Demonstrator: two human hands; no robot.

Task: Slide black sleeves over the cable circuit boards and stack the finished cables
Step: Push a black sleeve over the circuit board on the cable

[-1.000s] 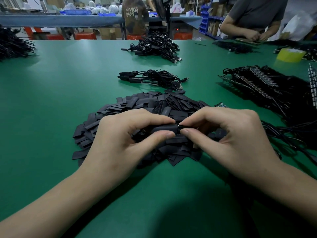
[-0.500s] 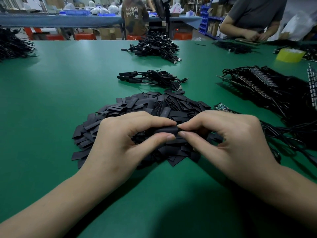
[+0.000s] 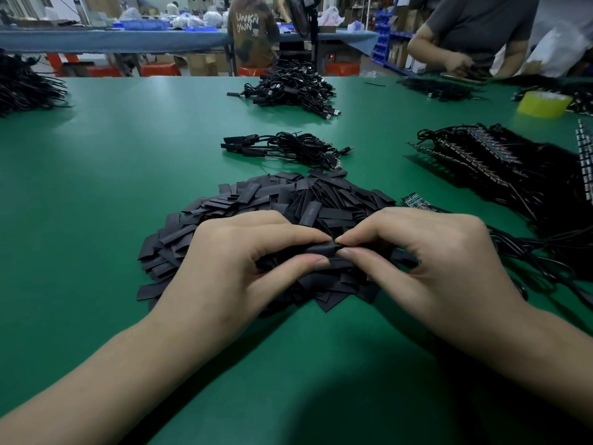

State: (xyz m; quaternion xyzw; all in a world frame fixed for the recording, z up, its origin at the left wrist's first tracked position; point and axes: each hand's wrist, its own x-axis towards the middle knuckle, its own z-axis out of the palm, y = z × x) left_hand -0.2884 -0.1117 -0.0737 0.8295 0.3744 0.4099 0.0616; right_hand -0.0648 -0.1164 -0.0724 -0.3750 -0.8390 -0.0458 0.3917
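Fingertips drawn closer than a second ago: your left hand (image 3: 231,268) and right hand (image 3: 426,264) both pinch one black sleeve (image 3: 317,249), just above the sleeve pile (image 3: 256,200). Board hidden; likely mid-slide. Next: seat it fully, then lay it on the finished cables (image 3: 288,149).

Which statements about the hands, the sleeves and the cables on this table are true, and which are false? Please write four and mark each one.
1. The left hand and the right hand pinch one black sleeve together. True.
2. The right hand holds scissors. False: it pinches the end of the black sleeve.
3. A small cable bundle lies beyond the sleeve pile. True.
4. The sleeve pile lies in a box. False: it lies loose on the green table.
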